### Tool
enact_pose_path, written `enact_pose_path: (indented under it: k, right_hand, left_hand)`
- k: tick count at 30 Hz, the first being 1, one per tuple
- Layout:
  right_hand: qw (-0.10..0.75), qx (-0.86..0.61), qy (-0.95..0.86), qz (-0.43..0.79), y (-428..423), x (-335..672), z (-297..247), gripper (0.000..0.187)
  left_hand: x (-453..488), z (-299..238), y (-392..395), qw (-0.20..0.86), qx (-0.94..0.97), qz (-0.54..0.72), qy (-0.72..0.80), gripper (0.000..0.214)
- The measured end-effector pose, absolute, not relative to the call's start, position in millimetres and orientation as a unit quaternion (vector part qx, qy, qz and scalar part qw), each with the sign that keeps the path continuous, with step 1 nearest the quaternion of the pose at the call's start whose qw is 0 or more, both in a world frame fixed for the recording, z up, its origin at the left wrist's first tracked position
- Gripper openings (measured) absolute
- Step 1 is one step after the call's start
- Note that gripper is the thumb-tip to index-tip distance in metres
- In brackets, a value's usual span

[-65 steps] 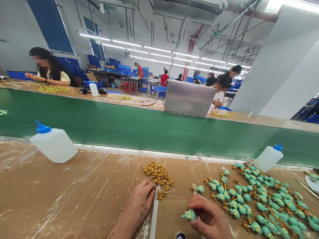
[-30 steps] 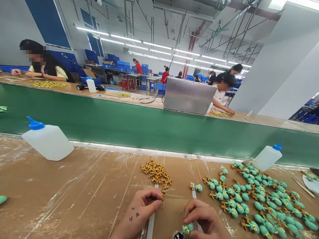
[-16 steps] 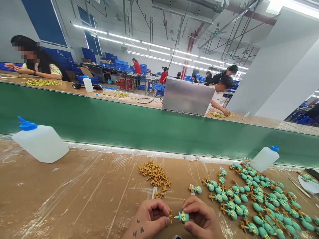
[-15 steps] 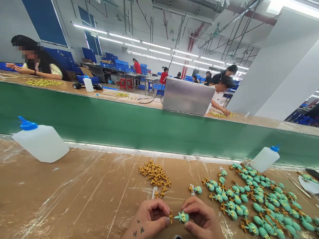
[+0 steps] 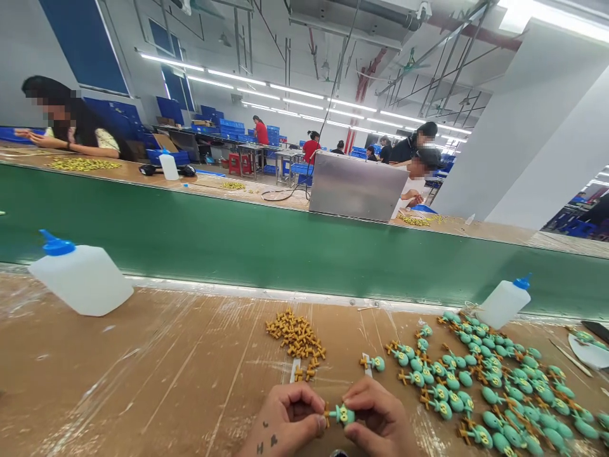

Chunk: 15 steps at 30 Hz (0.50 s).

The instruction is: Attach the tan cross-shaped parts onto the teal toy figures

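Between finger and thumb, my left hand (image 5: 295, 416) pinches a small brown cross-shaped piece (image 5: 327, 415). My right hand (image 5: 375, 412) grips a teal toy head (image 5: 343, 414) with yellow eyes by its rounded end. The head's narrow end meets the brown piece; how deep it sits in there is hidden. Just beyond my hands lies a pile of loose brown pieces (image 5: 295, 333). One teal head with a brown piece (image 5: 378, 364) rests apart on a pale strip. To the right spreads a large group of teal heads (image 5: 457, 400), many with brown pieces on them.
White bottles with blue nozzles stand at the left (image 5: 83, 279) and right (image 5: 504, 303). A green conveyor belt (image 5: 214, 244) runs behind the brown-covered table (image 5: 143, 381). Across it, co-workers sit near yellow parts (image 5: 83, 164) and a metal box (image 5: 356, 185).
My right hand has moved left with the teal head, closing the gap to the brown piece. My left hand has stayed nearly still. Across the belt, a co-worker's hands have lifted off the yellow parts.
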State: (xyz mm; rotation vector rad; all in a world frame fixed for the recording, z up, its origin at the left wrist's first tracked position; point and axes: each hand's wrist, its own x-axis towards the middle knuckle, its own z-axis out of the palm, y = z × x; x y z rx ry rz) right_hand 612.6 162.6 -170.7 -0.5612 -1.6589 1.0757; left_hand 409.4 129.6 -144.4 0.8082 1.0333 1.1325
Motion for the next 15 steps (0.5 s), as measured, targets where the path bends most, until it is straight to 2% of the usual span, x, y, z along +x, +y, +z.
enact_pose_path:
  k: [7, 9, 12, 15]
  right_hand:
    - [0.519, -0.236, -0.679, 0.462, 164.0, 609.1, -178.7, 0.022]
    - [0.508, -0.258, -0.683, 0.458, 165.6, 613.5, -178.5, 0.022]
    - [0.481, -0.350, -0.667, 0.449, 170.5, 631.4, -169.0, 0.024]
    - [0.445, -0.468, -0.648, 0.403, 177.5, 658.9, -151.5, 0.019]
  left_hand:
    - [406.4, -154.4, 131.6, 0.638, 0.392, 0.504, 0.431, 0.020]
    - [404.0, -153.5, 132.7, 0.609, 0.423, 0.502, 0.446, 0.030]
    - [385.4, -144.3, 135.4, 0.496, 0.514, 0.472, 0.517, 0.040]
    - [340.4, -129.5, 138.2, 0.328, 0.574, 0.444, 0.605, 0.026]
